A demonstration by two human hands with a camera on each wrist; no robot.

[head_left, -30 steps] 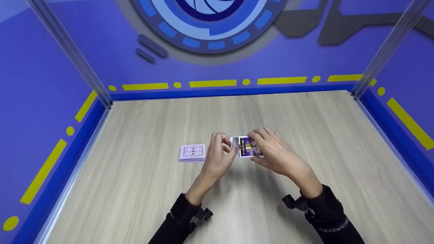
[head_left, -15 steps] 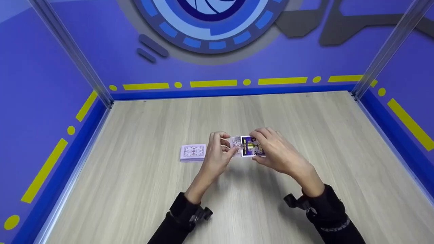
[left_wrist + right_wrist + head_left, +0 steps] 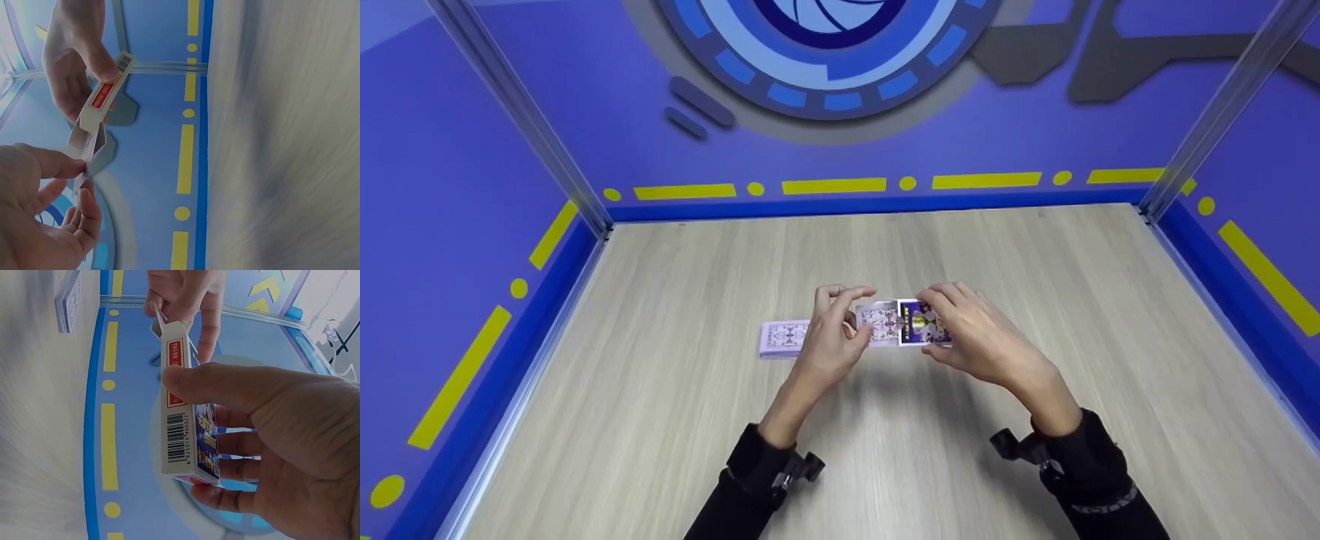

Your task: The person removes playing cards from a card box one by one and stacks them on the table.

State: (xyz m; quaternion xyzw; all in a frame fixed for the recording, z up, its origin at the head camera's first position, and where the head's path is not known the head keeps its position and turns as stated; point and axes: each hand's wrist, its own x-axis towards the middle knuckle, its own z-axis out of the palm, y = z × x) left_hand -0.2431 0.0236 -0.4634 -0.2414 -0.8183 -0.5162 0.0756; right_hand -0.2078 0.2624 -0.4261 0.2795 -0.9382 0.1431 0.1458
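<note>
My right hand [image 3: 979, 334] grips a playing-card box [image 3: 917, 324] by its sides, thumb on one edge and fingers on the other. The box has a purple printed face; a barcode marks its narrow side [image 3: 176, 433] in the right wrist view. From its left end, where the flaps stand apart, a patterned playing card [image 3: 879, 322] sticks out. My left hand [image 3: 831, 341] pinches that card between thumb and finger; whether it is one card or a few, I cannot tell. Left of this hand, a stack of playing cards [image 3: 782, 336] lies back-side up, partly hidden by the hand.
The light wooden table [image 3: 675, 420] runs back to a blue-purple wall [image 3: 555, 112] with yellow markings. Side walls with metal corner posts [image 3: 517, 112] enclose it left and right. Box and hands are held above the tabletop.
My left hand has shifted slightly left, drawing the card further out of the box, so more of its patterned back shows. The right hand and box have barely moved.
</note>
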